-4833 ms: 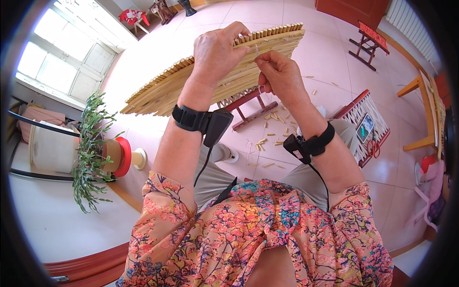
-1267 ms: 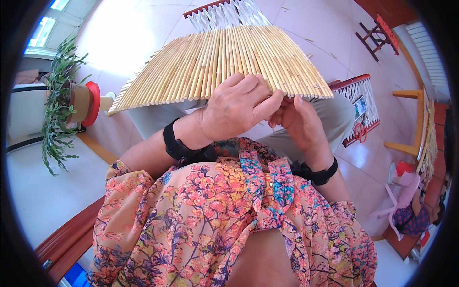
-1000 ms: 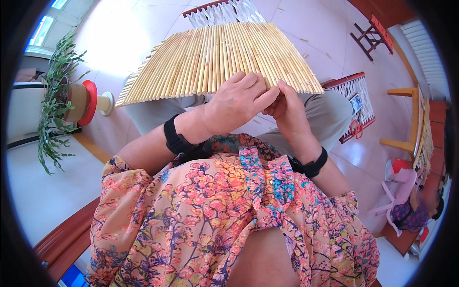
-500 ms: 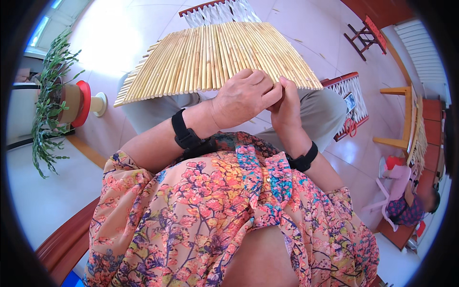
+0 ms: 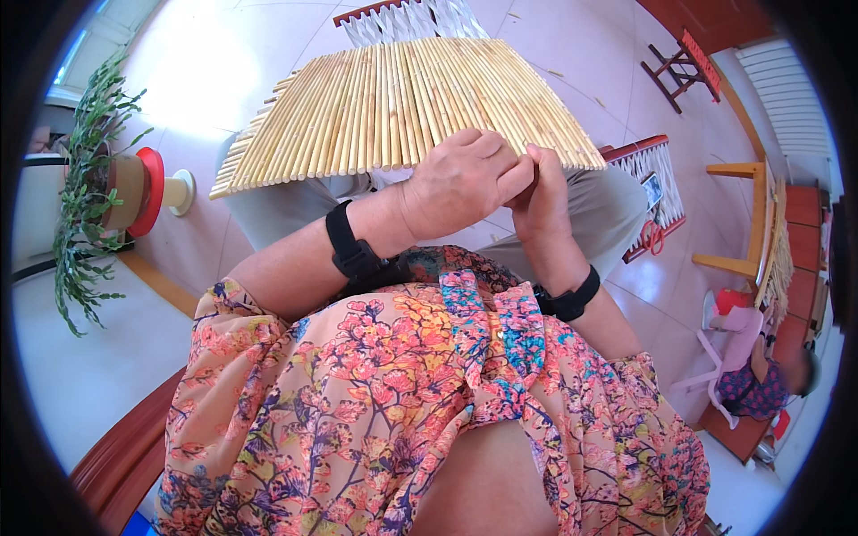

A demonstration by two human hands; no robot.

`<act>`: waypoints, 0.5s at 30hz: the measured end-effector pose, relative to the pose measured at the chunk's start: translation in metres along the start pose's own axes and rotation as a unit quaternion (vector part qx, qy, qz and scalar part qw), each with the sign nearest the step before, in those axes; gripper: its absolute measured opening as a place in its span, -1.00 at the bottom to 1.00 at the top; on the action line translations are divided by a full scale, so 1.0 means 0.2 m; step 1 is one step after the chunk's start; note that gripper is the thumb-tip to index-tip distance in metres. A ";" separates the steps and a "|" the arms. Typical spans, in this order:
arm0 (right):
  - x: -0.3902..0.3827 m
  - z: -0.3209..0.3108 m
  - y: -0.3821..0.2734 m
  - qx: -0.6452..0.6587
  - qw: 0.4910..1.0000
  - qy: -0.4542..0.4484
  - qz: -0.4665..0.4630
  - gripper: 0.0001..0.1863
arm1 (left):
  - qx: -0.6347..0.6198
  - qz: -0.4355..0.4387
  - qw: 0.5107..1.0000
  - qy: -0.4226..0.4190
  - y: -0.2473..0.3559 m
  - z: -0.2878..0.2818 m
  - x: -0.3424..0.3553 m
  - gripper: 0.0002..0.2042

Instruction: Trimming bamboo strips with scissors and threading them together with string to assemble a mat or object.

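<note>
Stick mat (image 5: 393, 107) lower than before; left hand (image 5: 458, 183), right hand (image 5: 545, 195) curled together at its edge, grip unclear

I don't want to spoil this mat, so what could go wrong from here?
Your left hand and right hand meet at the near edge of the mat, right of its middle, so its far left side, which neither hand touches, might sag or slide. The phone and scissors lie on the stool by your right knee; a bump could knock them off. Some rod ends stick out unevenly on the left and may snag.
</note>
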State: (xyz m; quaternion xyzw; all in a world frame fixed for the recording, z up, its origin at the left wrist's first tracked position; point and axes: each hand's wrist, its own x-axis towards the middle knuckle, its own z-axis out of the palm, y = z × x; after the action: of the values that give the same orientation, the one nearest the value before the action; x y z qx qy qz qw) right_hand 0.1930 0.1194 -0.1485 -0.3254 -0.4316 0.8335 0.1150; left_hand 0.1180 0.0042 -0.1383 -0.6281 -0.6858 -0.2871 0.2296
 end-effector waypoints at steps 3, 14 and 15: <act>0.02 -0.05 -0.02 -0.025 0.999 -0.029 0.020 -0.75 | 0.022 -0.005 1.000 -0.017 0.00 -0.01 0.01 -0.71; 0.02 -0.08 0.01 -0.020 0.999 -0.033 -0.007 -0.73 | -0.050 -0.049 0.997 -0.029 0.01 0.00 0.01 -0.72; 0.02 -0.07 0.01 -0.016 1.000 -0.022 -0.007 -0.73 | -0.050 -0.048 0.997 -0.029 0.01 -0.01 0.01 -0.72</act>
State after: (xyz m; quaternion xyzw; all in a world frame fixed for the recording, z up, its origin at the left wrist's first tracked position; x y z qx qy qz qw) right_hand 0.1992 0.1298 -0.1584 -0.3056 -0.4497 0.8326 0.1055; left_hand 0.1204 0.0046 -0.1362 -0.6132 -0.7065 -0.3129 0.1639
